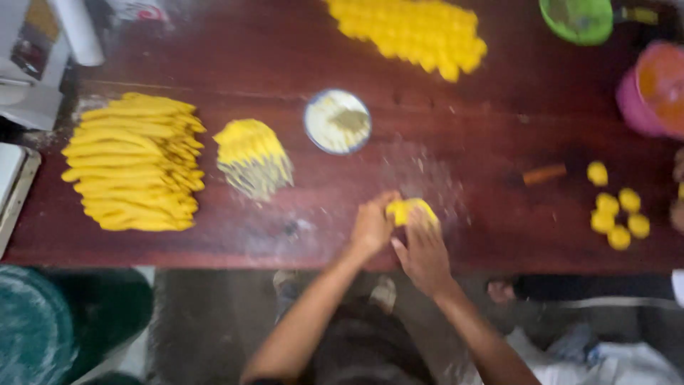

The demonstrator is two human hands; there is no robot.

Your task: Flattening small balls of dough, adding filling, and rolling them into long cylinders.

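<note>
Overhead view, blurry, of a person working at a dark red-brown wooden table (499, 235). Nearest the camera: two bare forearms reach up from the bottom edge. Left hand (372, 227) & right hand (423, 251) meet near the table's front edge, both wrapped round a small yellow dough piece (411, 209); fingers of each hand curl onto it, left from the side, right from below/over. Dough sits on a floury patch of table, roughly centre frame.

Right of the hands, well apart: a cluster of small yellow dough balls (617, 214), w/ a short brown stick-like tool (543, 174) beside them.

Left side: big stack of long flat yellow dough strips (134, 162). Between that stack & the hands, a smaller fan-shaped yellow pile (251, 157), its lower part dusted grey.

Further back, centre: round bowl of pale flour (337, 121). Far edge: a block of yellow pieces in rows (413, 32). Far right corner: green bowl (576, 18) & pink bowl (652, 89).
</note>
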